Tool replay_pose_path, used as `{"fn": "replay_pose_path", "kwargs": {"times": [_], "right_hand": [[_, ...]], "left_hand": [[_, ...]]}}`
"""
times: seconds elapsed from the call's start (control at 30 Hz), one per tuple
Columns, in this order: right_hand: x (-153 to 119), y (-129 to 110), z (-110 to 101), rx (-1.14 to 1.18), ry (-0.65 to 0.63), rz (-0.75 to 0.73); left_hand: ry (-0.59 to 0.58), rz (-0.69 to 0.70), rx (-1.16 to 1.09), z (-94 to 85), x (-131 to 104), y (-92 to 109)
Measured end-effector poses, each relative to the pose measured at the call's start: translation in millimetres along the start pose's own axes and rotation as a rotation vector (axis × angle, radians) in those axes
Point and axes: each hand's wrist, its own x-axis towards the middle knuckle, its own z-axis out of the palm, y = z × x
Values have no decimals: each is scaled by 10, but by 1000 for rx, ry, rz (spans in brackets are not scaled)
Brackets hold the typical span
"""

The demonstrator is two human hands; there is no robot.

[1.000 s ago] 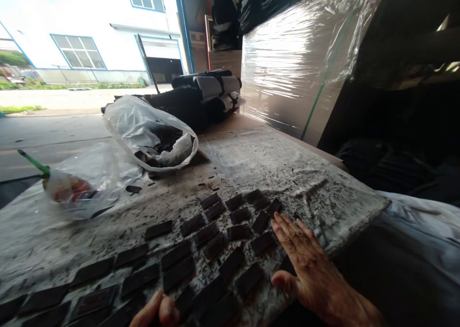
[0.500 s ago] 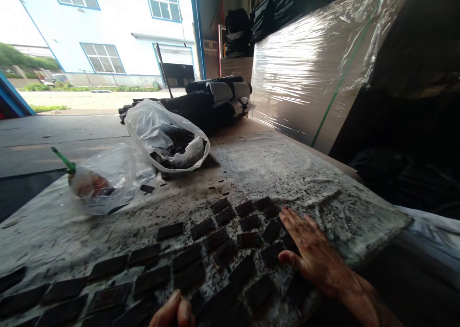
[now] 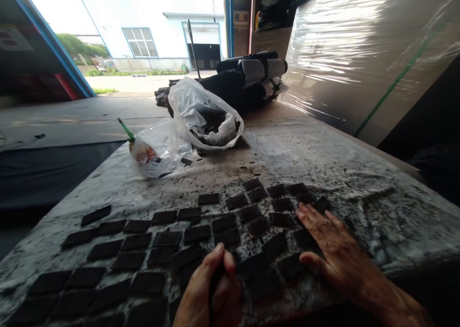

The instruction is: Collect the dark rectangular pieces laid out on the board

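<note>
Toward the table's (image 3: 323, 164) far edge lies a clear plastic bag (image 3: 206, 113) of dark scraps, a smaller bag (image 3: 158, 149) just left of it. Black rolled bundles (image 3: 251, 77) lie behind, beside a film-wrapped stack (image 3: 359, 53).

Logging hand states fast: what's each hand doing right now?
Left hand: fingers closed around something dark; what it is cannot be told.
Right hand: open, flat on the dark tiles, holding nothing.

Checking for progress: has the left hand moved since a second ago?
Yes. The left hand has come further up onto the rows of dark tiles, fingers curled.
</note>
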Motion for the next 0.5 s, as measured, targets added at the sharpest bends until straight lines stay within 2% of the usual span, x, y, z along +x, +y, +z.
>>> {"fn": "replay_pose_path", "kwargs": {"times": [0.13,0.3,0.43,0.5], "right_hand": [[16,-116,-157,61,15,-35],[-89,-406,-326,105,-48,-251],[-218,-464,-265,114,-161,-199],[-196,-490,-260,122,-153,-206]], "left_hand": [[91,127,-56,37,-51,86],[193,246,-106,129,-135,223],[199,359,-175,154,-204,384],[186,423,-206,153,-239,474]]}}
